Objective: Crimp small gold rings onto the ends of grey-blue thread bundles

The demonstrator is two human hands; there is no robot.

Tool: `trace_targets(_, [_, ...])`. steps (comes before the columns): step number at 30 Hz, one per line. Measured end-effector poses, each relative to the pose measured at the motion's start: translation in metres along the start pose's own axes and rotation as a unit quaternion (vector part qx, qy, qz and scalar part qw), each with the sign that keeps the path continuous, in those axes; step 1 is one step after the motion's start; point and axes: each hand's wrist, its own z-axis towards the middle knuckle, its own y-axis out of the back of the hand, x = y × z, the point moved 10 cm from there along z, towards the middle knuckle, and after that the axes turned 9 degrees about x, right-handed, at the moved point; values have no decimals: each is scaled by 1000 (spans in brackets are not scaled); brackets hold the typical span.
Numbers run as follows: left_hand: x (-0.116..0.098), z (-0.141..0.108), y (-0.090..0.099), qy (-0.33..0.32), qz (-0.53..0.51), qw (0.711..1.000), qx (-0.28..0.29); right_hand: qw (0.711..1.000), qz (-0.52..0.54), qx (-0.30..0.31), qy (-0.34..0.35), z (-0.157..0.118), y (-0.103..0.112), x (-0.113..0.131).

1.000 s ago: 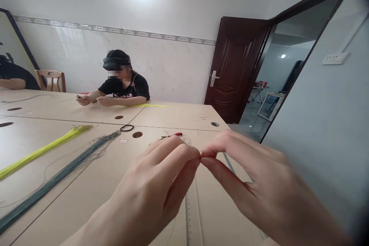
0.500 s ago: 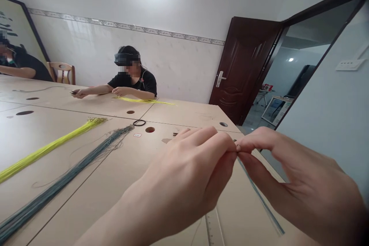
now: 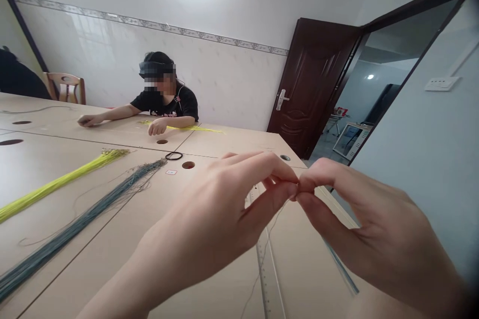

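Note:
My left hand point(image 3: 224, 204) and my right hand point(image 3: 359, 219) meet fingertip to fingertip above the table. Both are closed in a pinch. From the left fingertips a thin grey thread point(image 3: 266, 249) hangs down over a clear ruler point(image 3: 263, 279). Below my right hand, the end of a blue-grey strand bundle point(image 3: 346, 274) shows; its upper part is hidden behind the fingers. What lies right between the right fingertips is too small to make out.
On the table point(image 3: 149, 269), a yellow strand bundle point(image 3: 63, 180) and a larger blue-grey bundle point(image 3: 93, 218) lie to the left. A black ring point(image 3: 174, 156) rests near a table hole point(image 3: 188, 165). Across sits a person point(image 3: 168, 89) with both arms on the table.
The view has shifted slightly right. My left thumb and finger now form a wider loop, and the thread hangs more visibly. The person across has lowered their hands to the table.

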Motion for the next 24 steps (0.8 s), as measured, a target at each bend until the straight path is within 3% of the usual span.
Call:
trace_targets(8, [5, 8, -17, 11, -172, 983, 70, 998, 58, 14, -15, -7, 5, -1])
trace_targets(16, [2, 7, -29, 13, -275, 955, 110, 998, 27, -17, -48, -16, 14, -4])
trace_targets(24, [4, 7, -30, 17, -277, 955, 102, 999, 40, -8, -21, -17, 16, 1])
